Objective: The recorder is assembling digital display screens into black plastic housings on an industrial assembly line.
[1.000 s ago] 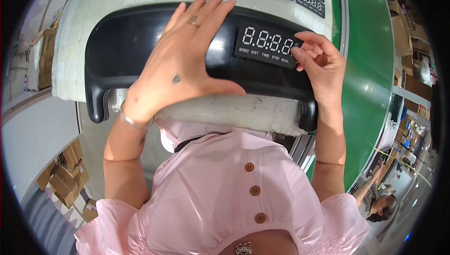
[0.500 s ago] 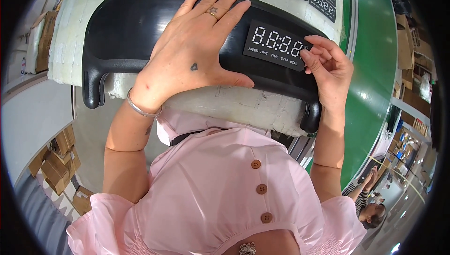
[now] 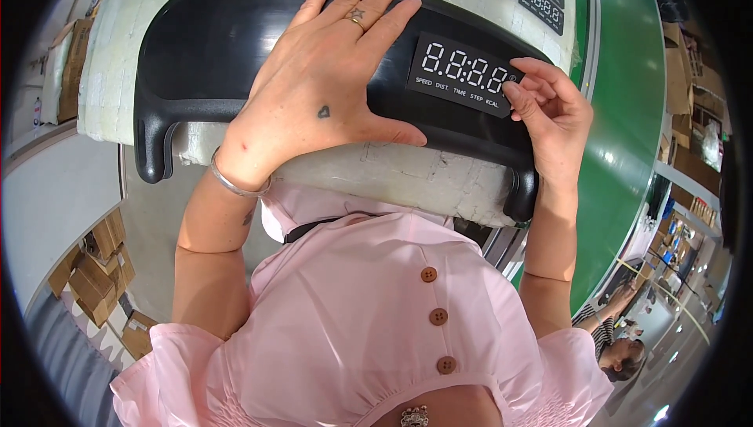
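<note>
So I'm on the head cam from way over here, and the main thing I've got is a glossy black plastic console housing [image 3: 204, 50] stretching from 10 round to 2 o'clock, its two stubby legs pointing down toward 6. It's lying on a pale, film-wrapped worktable [image 3: 110, 74].

The black display overlay [image 3: 461, 74] with white segment digits is at 1 o'clock, over the right half of the housing and tilted a bit, its right end lower. Can't tell from my end if it's flat against the plastic all the way along.

My right hand [image 3: 553, 109], at 2 o'clock, has thumb and index pinched on the overlay's right end, with the other fingers curled in loosely. My left hand [image 3: 310, 98] sits palm down across the housing at 11 o'clock, fingers slightly apart, thumb stretched way out toward 4. No way for me to tell how hard it's pressing. There's a silver bangle [image 3: 232, 185] on that wrist.

More display overlays [image 3: 541, 0] lie on the table up at 1 o'clock. Cardboard boxes [image 3: 92, 290] are stacked around 8, green floor [image 3: 620, 176] shows at 3, and a co-worker's striped sleeve [image 3: 604, 337] is down at 4.
</note>
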`<state>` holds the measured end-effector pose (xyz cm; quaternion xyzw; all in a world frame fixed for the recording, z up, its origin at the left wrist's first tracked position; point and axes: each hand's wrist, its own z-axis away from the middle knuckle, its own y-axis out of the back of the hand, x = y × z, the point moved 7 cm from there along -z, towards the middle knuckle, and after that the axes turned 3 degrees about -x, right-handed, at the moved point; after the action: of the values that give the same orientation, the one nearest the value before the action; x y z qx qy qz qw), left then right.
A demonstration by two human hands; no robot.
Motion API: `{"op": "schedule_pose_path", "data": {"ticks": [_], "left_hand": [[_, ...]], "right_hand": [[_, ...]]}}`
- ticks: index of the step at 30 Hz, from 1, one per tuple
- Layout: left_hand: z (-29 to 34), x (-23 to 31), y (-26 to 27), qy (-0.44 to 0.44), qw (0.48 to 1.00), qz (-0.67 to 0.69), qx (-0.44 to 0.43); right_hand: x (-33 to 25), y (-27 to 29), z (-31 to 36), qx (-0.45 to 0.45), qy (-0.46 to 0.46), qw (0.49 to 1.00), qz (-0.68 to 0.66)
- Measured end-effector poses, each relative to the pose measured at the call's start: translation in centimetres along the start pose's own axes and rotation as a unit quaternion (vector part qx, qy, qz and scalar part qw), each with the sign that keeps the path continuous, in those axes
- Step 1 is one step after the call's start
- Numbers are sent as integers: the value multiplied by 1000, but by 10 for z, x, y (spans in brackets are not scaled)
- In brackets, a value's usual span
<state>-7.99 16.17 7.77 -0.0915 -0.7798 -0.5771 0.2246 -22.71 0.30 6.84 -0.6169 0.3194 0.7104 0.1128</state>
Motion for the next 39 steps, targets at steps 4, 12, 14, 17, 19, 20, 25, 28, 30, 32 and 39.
{"op": "schedule_pose_path", "data": {"ticks": [4,12,14,17,19,20,25,28,30,32,39], "left_hand": [[0,0,-1,1,1000,0,-2],[-1,-1,0,2,1000,1,-3],[-1,0,0,1,1000,3,-3],[-1,0,0,4,1000,2,-6],[0,-1,0,7,1000,4,-10],[-1,-1,0,5,1000,4,-8],[0,0,0,8,1000,8,-11],[0,0,1,12,1000,9,-16],[-1,0,0,12,1000,7,-17],[-1,0,0,12,1000,4,-20],[-2,2,2,4,1000,9,-14]], "right_hand": [[1,0,0,0,3,1000,-3],[0,0,-1,-1,2,1000,1],[0,0,0,-2,1,1000,3],[1,0,-1,-4,-1,1000,-2],[1,-1,-1,-5,-4,1000,-2],[1,-1,-1,-4,-8,1000,-2],[1,-2,0,-6,-20,1000,-9],[1,-2,0,-9,-22,1000,-13],[1,-1,0,-8,-24,1000,-13],[1,-2,0,-10,-29,999,-16],[2,-2,0,-14,-27,999,-20]]}}
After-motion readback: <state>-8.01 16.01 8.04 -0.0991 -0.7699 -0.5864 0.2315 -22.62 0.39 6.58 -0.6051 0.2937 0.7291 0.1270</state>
